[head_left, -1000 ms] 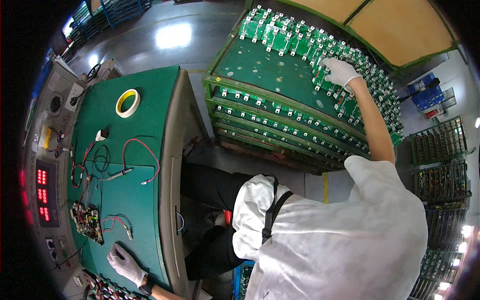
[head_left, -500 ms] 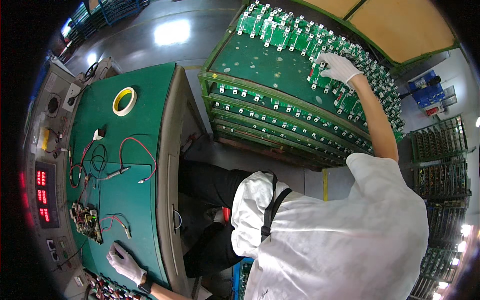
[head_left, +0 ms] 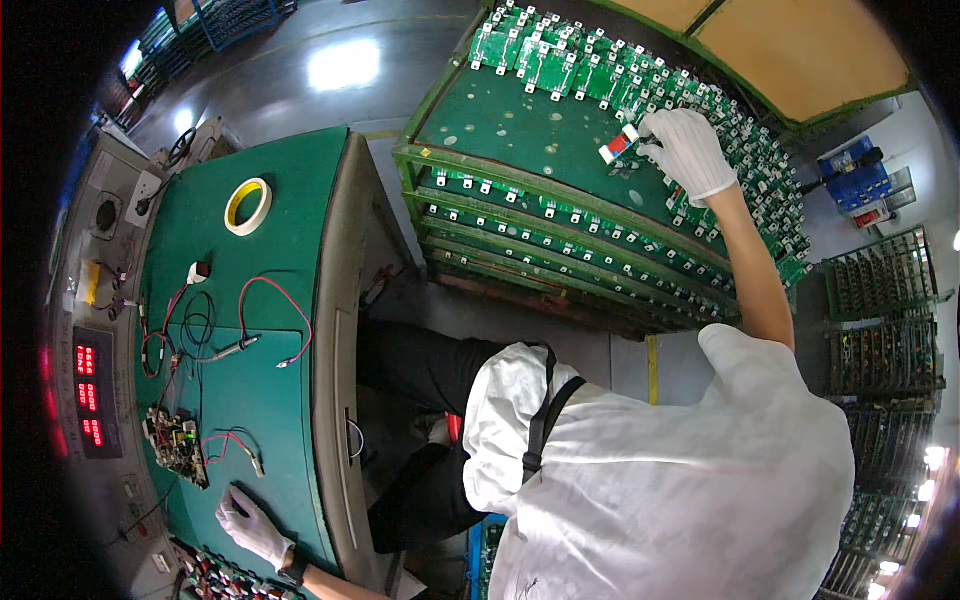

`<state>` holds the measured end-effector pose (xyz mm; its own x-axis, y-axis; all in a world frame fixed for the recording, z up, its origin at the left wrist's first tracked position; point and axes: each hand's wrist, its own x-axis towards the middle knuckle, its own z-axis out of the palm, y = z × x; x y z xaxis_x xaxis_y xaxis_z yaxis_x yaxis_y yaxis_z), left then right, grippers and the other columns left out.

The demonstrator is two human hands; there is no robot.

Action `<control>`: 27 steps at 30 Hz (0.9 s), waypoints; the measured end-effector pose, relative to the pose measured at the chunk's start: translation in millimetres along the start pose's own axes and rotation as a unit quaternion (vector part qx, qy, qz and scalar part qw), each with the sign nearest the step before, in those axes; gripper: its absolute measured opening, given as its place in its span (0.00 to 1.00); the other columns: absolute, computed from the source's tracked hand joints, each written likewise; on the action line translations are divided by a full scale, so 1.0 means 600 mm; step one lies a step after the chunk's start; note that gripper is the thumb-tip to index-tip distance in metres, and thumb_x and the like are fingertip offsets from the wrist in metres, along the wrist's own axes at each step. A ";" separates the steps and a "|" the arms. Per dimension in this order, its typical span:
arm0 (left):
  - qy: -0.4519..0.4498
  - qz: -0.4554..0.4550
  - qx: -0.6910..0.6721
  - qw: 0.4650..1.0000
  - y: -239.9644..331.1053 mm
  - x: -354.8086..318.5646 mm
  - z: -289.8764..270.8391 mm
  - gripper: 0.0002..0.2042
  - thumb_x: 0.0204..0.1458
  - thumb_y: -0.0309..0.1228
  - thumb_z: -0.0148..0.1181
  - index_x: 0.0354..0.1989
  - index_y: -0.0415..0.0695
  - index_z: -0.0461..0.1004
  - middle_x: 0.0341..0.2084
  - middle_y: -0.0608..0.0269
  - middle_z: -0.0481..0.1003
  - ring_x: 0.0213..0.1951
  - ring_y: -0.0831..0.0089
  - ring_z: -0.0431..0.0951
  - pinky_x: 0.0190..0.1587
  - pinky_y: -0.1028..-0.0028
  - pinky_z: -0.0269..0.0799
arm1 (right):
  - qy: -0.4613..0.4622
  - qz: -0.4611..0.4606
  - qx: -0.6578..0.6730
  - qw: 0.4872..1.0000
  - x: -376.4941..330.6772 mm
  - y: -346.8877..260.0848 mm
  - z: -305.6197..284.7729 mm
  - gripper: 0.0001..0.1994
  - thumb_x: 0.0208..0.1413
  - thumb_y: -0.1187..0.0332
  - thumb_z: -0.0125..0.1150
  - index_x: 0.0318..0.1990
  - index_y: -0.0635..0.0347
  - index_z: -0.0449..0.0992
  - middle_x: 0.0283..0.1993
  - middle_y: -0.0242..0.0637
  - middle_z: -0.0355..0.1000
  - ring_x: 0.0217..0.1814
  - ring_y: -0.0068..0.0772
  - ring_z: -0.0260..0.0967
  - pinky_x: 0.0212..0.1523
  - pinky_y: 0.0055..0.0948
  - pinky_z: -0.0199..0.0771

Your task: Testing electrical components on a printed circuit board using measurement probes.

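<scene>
While right hand (head_left: pixel 688 150) pinches one small board (head_left: pixel 618 147), left hand (head_left: pixel 250 523) lies open

The right hand (head_left: pixel 688 152) reaches out over the top shelf of a rack (head_left: pixel 520 130), pinching a small part (head_left: pixel 618 146) at the fingertips. Behind and to the right of that grip, rows of circuit boards (head_left: pixel 600 75) stand on edge along the shelf. Below the grip, further shelves hold more boards. Well to the left of the grip stands a workbench (head_left: pixel 290 400). The left hand (head_left: pixel 252 524) rests flat on its near end. Just beyond that hand lies a circuit board (head_left: pixel 176 443) with wires (head_left: pixel 235 345) behind it, and a roll of tape (head_left: pixel 248 206) sits at the bench's far end. A meter panel (head_left: pixel 88 392) lies left of the board.
</scene>
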<state>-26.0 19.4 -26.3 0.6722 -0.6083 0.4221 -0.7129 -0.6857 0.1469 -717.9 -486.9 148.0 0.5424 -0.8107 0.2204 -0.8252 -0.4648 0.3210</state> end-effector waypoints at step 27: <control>-0.031 -0.244 -0.908 0.339 0.466 -0.129 -0.114 0.16 0.73 0.41 0.56 0.61 0.45 0.74 0.50 0.60 0.81 0.49 0.65 0.84 0.47 0.67 0.82 | 0.345 -0.570 0.484 0.567 0.090 -0.711 -0.092 0.27 0.52 0.68 0.75 0.60 0.41 0.72 0.61 0.36 0.76 0.63 0.44 0.79 0.69 0.52 0.74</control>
<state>-291.0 -98.3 43.2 0.7609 -0.6460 -0.0609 0.5774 0.6313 0.5178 -327.8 -312.3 73.9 0.4675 0.3901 0.7933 0.6047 -0.7957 0.0350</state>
